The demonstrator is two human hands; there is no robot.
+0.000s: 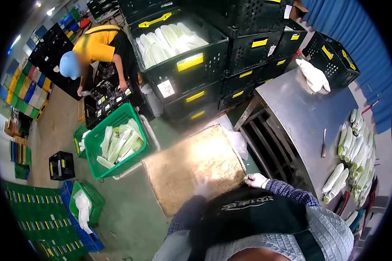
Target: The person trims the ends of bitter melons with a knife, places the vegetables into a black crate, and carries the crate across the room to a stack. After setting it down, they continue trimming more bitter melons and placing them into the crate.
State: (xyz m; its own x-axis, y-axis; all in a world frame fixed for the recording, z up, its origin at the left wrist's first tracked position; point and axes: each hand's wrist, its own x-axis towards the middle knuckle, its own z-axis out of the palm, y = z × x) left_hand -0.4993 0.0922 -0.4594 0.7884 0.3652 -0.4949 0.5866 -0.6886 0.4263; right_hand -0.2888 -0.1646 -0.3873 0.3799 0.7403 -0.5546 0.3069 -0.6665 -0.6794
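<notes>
A tan rectangular board (191,163) with a worn, speckled surface lies just in front of my body. My left hand (201,186), in a white glove, is over its near part and smeared by motion. At the board's near right corner is my right hand (256,180), also in a white glove. Its fingers are pinched together at the board's edge, and I cannot tell what is between them. To the right, a knife (324,143) lies on the metal table (287,108), beside a pile of long pale-green gourds (357,150) in white netting.
Black crates (183,82) stand stacked ahead, the front one topped with netted gourds. A green basket (102,167) of gourds sits left of the board. Beyond it a person (98,48) in yellow bends over a black crate. A white cloth (312,76) lies on the table's far end.
</notes>
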